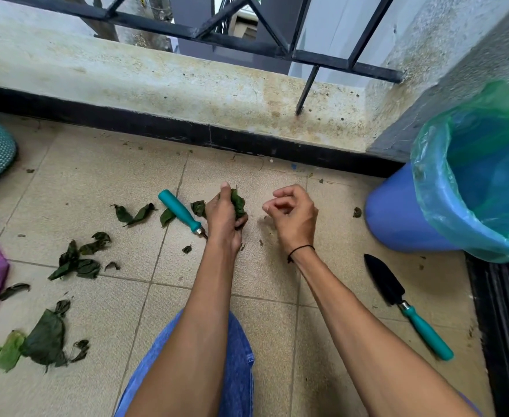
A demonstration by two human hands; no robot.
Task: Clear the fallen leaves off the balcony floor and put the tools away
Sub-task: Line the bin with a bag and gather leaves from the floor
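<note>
Left hand grips a bunch of leaves gathered off the floor; right hand, loosely curled, holds nothing. The lined bin stands near for dumping; more leaves lie to the left, a trowel to the right.

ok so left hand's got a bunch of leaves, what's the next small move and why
Probably carry the handful across to the lined blue bin on the right and drop it in. The left hand already grips a wad of leaves, the right hand is loosely curled and holds nothing, and more leaves lie to the left.
</note>
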